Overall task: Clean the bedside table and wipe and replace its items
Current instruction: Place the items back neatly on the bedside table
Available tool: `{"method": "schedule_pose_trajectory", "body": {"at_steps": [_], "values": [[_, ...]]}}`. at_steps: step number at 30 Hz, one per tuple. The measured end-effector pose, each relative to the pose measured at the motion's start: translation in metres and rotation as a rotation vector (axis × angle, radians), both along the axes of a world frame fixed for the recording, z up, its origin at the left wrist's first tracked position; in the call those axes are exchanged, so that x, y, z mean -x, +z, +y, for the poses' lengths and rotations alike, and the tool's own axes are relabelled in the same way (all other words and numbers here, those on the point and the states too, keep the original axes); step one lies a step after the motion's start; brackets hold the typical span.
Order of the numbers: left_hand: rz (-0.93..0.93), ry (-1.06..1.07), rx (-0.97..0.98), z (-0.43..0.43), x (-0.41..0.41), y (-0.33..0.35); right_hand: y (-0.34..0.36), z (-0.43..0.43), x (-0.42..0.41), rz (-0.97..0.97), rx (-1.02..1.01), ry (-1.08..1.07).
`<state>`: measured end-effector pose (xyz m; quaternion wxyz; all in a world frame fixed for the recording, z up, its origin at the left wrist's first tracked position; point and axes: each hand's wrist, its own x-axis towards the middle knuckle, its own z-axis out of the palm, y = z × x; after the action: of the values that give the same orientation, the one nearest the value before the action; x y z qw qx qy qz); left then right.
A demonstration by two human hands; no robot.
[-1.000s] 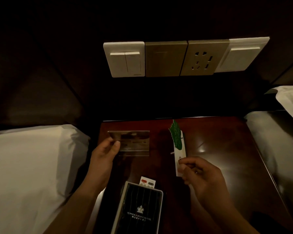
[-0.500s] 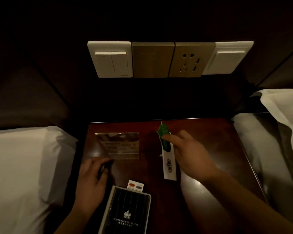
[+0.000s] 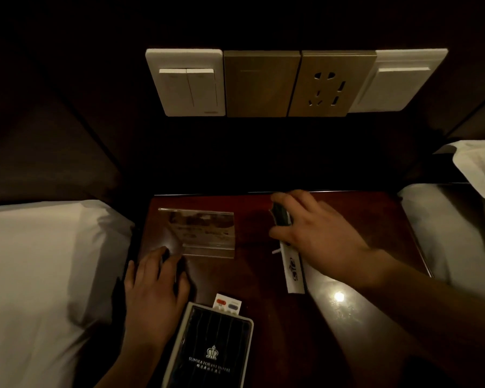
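Replacing items on the bedside table [image 3: 252, 275]: the paper sleeve [image 3: 293, 273], lying there, was pinched at its far end by the right hand [image 3: 319, 231].
The left hand [image 3: 154, 287] was rested loosely, nothing held, beside the acrylic stand [image 3: 205, 233]; that stand could be toppled by a careless withdrawal.

Left hand [image 3: 154, 292] rests open; right hand [image 3: 317, 231] pinches.

Only one cam here, head-mounted wide-angle, looking forward and steeply down at the table [image 3: 258, 275] from close up; wall switches [image 3: 191, 85] up top, pillow [image 3: 39, 261] at left edge.
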<state>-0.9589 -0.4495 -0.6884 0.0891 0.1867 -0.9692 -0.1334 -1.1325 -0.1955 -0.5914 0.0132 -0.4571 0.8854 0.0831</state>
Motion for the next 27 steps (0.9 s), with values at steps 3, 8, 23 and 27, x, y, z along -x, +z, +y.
{"method": "schedule_pose_trajectory", "body": {"at_steps": [3, 8, 23, 27], "values": [[-0.005, -0.006, -0.020, -0.002, 0.001, 0.001, 0.004, 0.002, 0.013, 0.016, 0.008, -0.001], [-0.004, -0.018, -0.011, -0.001, 0.002, 0.001, 0.000, 0.008, 0.032, -0.173, -0.030, -0.177], [-0.030, 0.009, -0.023, 0.002, 0.003, 0.005, -0.016, 0.043, 0.036, -0.598, 0.628, -0.684], [-0.024, 0.000, -0.024, 0.001, 0.001, 0.002, -0.022, 0.033, 0.035, -0.661, 0.721, -0.685]]}}
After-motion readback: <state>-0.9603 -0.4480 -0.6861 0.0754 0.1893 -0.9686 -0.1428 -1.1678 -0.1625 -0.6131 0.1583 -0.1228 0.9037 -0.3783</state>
